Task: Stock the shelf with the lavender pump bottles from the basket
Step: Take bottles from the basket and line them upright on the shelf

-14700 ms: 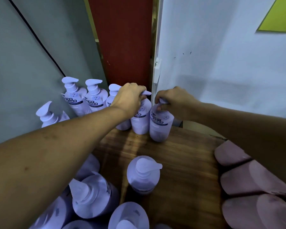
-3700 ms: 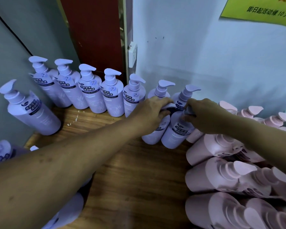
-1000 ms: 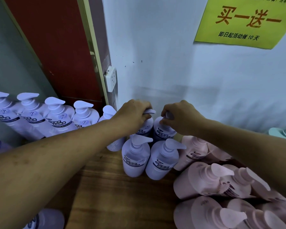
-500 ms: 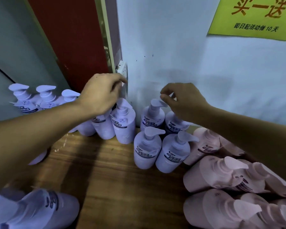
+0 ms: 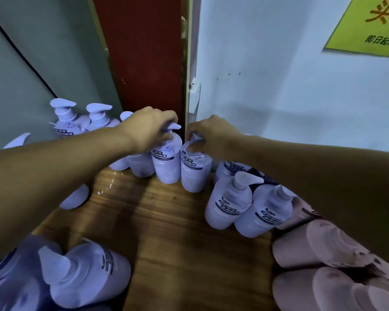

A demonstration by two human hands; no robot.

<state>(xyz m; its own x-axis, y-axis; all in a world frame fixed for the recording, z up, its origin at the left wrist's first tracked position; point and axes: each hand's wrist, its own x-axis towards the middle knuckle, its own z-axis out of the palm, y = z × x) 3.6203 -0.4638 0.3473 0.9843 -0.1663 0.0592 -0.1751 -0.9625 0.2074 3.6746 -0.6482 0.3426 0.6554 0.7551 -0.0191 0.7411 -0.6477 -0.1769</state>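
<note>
The white wall fills the upper right of your view, with a red panel at top centre. Below them the wooden shelf runs through the middle of the frame. Pink pump bottles crowd the lower right corner, and fallen lavender bottles lie on their sides at lower left. A back row of lavender pump bottles stands upright from the upper left toward the centre. Two front bottles stand touching just right of centre.

At the centre your left hand has its fingers curled round the pump head of the first held bottle. Your right hand pinches the pump of the second held bottle, which touches the first on its right. Both are upright at the back of the shelf.

Each label carries a dark band of white characters (too blurred to read). The yellow sign at upper right shows cut-off red characters and a dark line beginning "即日起活动". A small white socket sits on the wall's edge.
</note>
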